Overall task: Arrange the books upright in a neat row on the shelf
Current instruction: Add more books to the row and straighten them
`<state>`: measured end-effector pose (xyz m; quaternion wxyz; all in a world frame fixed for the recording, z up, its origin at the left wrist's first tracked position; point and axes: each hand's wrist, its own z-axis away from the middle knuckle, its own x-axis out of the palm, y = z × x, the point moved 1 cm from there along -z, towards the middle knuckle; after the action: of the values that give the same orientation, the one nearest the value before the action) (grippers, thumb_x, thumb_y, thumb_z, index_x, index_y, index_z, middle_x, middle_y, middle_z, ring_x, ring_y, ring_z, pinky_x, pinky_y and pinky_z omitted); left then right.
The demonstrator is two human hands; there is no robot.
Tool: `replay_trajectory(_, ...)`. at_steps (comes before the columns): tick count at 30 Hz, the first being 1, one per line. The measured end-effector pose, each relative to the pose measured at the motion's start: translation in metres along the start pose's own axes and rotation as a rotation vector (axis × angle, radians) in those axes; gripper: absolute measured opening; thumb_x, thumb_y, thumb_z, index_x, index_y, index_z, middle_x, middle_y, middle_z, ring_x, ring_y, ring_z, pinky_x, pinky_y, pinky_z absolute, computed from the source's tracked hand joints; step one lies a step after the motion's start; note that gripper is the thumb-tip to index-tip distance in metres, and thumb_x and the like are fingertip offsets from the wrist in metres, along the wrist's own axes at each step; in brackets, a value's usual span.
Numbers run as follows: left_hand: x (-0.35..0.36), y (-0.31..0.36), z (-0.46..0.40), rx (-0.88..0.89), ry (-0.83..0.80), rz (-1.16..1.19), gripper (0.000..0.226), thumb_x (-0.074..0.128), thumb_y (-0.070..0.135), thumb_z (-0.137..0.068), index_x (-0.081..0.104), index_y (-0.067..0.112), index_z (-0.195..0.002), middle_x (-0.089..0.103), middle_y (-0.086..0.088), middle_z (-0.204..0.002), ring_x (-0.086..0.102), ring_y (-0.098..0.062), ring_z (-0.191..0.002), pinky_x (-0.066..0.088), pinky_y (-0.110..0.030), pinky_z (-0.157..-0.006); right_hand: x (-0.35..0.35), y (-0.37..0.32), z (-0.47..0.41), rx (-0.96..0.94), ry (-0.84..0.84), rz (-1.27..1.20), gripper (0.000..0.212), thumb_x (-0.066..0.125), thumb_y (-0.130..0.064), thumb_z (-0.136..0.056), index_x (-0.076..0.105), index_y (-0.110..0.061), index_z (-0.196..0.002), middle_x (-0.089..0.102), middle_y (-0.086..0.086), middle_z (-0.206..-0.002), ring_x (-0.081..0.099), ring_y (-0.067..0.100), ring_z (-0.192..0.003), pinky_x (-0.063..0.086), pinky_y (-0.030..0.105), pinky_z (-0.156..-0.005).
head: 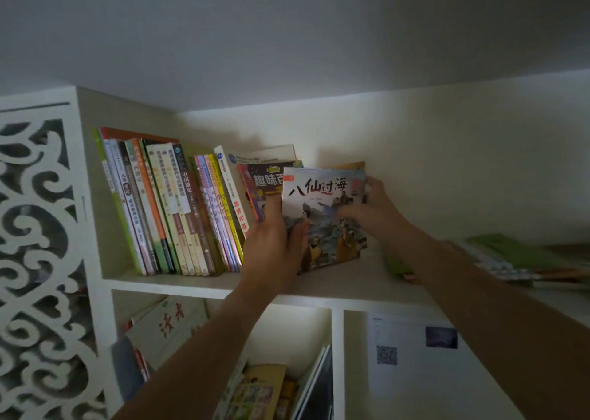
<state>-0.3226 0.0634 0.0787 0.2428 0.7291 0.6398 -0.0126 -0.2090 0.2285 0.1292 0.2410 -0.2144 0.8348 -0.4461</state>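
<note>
2 hands are gripping the picture book (322, 218), which is standing cover-out on the shelf (204, 284) just right of the upright row (172, 208). The left hand (271, 244) is pinching its lower left edge, and the right hand (373, 210) is curling round its upper right corner, probably steadying it before turning it spine-out. More loose books (517, 260) are lying flat at the far right.

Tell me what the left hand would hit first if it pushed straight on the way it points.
Likely the dark-covered book standing just beyond the left hand, whose fingers already grip the picture book's left edge; depth is hard to judge.
</note>
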Motion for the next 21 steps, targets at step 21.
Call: replay_trajectory(21, -0.009, 0.042, 0.035, -0.230, 0.074, 0.590, 0.019, 0.051, 0.009, -0.106, 0.041, 0.024, -0.112, 0.061, -0.010, -0.085, 0.068, -0.022, -0.073, 0.059, -0.041, -0.061, 0.001, -0.012, 0.101, -0.109, 0.072, 0.009, 0.022, 0.061, -0.015, -0.101, 0.040, -0.011, -0.094, 0.043, -0.001, -0.079, 0.050, -0.003, -0.062, 0.043, 0.014, -0.057)
